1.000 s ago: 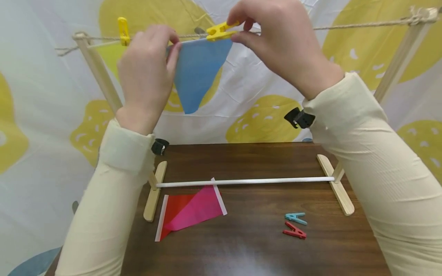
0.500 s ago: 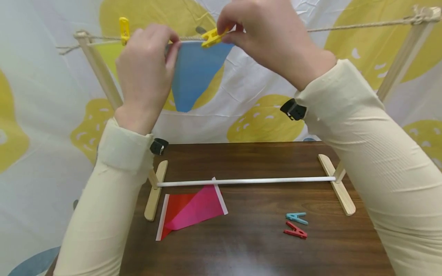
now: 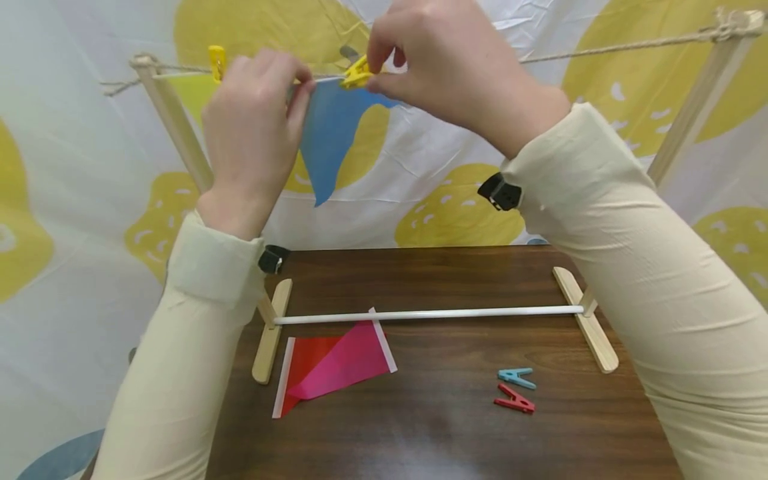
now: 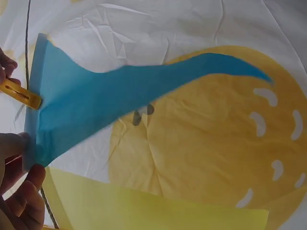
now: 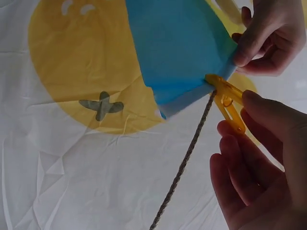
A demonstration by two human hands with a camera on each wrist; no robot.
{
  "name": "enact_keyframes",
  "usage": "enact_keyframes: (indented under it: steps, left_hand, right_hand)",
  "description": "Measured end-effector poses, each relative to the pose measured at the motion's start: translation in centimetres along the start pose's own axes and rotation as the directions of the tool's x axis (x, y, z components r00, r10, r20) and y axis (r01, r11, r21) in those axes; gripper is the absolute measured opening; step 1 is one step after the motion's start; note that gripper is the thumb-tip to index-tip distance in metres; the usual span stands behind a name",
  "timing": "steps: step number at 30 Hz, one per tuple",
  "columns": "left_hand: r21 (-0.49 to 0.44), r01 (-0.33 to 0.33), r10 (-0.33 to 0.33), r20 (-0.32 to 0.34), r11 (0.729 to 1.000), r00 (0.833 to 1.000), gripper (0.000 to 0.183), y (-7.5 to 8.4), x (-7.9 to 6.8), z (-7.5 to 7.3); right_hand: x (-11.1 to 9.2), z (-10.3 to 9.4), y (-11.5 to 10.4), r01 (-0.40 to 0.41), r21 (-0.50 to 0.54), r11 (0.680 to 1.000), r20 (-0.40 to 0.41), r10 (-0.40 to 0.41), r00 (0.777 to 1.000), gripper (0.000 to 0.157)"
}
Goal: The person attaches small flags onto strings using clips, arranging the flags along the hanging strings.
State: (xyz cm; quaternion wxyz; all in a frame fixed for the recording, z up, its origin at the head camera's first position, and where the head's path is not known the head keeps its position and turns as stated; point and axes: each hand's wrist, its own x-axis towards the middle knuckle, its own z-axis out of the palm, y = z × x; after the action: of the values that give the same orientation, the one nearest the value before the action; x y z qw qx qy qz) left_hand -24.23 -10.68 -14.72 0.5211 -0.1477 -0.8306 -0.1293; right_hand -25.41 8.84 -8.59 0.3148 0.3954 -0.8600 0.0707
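My left hand pinches the upper left corner of a blue triangular pennant against the twine. Between thumb and fingers, my right hand holds a yellow clothespin at the pennant's pale top edge. In the right wrist view the clothespin has its nose over that edge, where it meets the twine. The pennant ripples in the left wrist view. Left of it hangs a yellow pennant with another yellow clothespin, partly behind my left hand.
Wooden posts bear the twine, joined low down by a white rod. On the dark table lie a pink pennant overlapping a red pennant, plus a blue clothespin and a red clothespin.
My right hand has moved left with the clothespin, from near the pennant's right corner towards its middle. The twine dips slightly and the pennant has curled. My left hand keeps its pinch.
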Motion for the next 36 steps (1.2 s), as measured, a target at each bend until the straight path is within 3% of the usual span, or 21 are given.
enact_keyframes:
  steps: [6,19,28,36]
  left_hand:
    - [-0.021,-0.007,0.007,0.005,1.0,1.0,0.027,-0.3,-0.3,0.1]
    - [-0.033,-0.008,0.008,0.003,0.999,1.0,0.023,-0.3,-0.5,-0.3]
    - [-0.038,-0.073,0.073,-0.013,0.997,0.997,0.027,0.4,-0.8,-0.6]
    - [-0.035,-0.134,0.132,-0.059,0.99,0.989,0.031,0.6,-1.4,-0.7]
  right_hand:
    - [-0.2,0.4,0.1,0.028,0.036,0.999,-0.024,-0.028,0.999,0.022]
    - [-0.9,0.3,0.4,0.012,0.056,0.998,-0.087,-0.007,0.996,0.019]
    - [-2.7,1.0,0.4,0.093,0.102,0.99,-0.155,-0.077,0.985,0.02]
    - [-3.6,1.5,-0.3,0.108,0.11,0.988,-0.138,-0.093,0.986,0.019]
